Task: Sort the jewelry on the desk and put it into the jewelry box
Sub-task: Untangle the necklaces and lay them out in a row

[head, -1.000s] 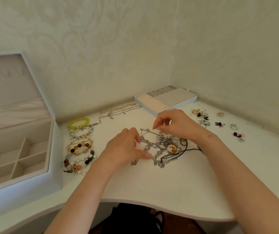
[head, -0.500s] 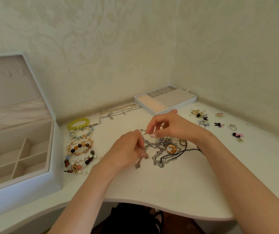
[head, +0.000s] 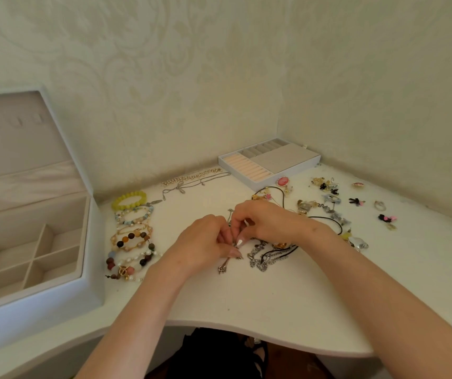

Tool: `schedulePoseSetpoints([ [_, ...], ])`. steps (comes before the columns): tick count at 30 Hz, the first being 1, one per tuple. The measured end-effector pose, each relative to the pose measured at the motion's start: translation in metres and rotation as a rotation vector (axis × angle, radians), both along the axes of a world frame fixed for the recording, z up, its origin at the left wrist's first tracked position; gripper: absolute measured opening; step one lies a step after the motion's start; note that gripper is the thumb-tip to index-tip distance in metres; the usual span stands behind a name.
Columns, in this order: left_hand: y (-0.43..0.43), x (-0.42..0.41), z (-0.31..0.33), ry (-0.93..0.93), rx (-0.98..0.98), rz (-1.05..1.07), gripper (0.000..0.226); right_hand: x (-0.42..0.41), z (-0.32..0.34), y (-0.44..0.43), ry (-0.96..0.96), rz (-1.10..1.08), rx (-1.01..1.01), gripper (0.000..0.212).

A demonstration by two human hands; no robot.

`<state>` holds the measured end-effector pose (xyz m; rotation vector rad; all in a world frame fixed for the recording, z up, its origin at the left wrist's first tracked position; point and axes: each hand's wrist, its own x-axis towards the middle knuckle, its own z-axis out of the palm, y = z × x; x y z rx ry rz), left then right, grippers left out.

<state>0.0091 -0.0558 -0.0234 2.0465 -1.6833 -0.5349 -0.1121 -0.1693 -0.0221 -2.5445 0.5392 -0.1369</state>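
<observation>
Pinching a silver chain between curled fingertips, the left hand and right hand are working at the desk centre, hiding part of the necklace tangle, with beaded bracelets lying between them and the open jewelry box.

Chains: on the desk
Box: far left of the chains
Bracelets: left of the chains, between them and the box
Tray: behind the chains
Earrings: right of the chains

Soft even daylight, wide-angle edge warp.
</observation>
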Motion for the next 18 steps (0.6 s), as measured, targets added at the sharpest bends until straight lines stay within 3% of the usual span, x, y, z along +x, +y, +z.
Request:
schedulePoseSetpoints([
  [3, 0.001, 0.003, -0.002, 0.038, -0.036, 0.021, 0.028, -0.001, -0.003, -0.003, -0.006, 0.006, -0.012, 0.009],
  [7, 0.0, 0.002, 0.001, 0.135, -0.186, 0.024, 0.013, -0.011, 0.006, -0.004, -0.213, -0.037, 0.189, 0.014],
  [10, -0.006, 0.004, 0.008, 0.357, -0.309, 0.02, 0.011, -0.014, 0.013, -0.004, -0.375, -0.063, 0.328, 0.008],
  [18, -0.027, 0.003, 0.005, 1.092, -0.343, -0.01, 0.02, -0.019, 0.019, -0.008, -0.605, -0.156, 0.602, 0.008],
])
